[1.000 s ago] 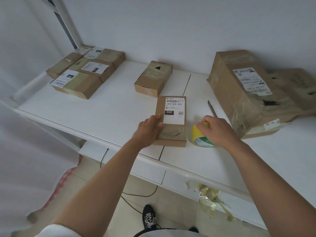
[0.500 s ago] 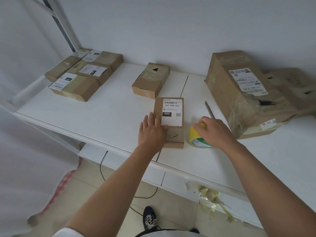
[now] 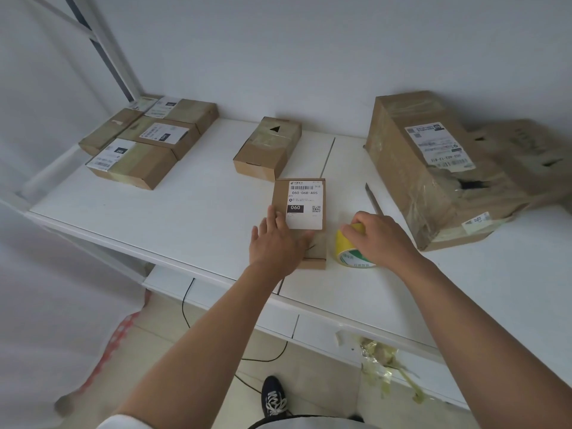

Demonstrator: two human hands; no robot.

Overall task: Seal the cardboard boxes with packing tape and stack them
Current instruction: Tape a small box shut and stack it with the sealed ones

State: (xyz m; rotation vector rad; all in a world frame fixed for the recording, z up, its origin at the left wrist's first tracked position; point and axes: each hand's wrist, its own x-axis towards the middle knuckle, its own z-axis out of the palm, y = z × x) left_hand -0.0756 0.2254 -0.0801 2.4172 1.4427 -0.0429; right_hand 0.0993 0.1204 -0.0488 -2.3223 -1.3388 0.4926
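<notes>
The right hand [image 3: 376, 239] hides the top of the tape roll [image 3: 353, 252].

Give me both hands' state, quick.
Left hand: open, fingers straight, resting flat on the small box.
Right hand: fingers curled round the tape roll, gripping it on the table.

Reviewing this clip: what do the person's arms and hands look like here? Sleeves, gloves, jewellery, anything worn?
Both forearms are bare from the frame's lower edge to the wrists. The left hand and right hand wear no gloves, and no watch, ring or bracelet shows. A bit of white fabric, probably a short sleeve or shirt hem, shows by the left upper arm. Below, a dark lace-up shoe with white laces.
</notes>
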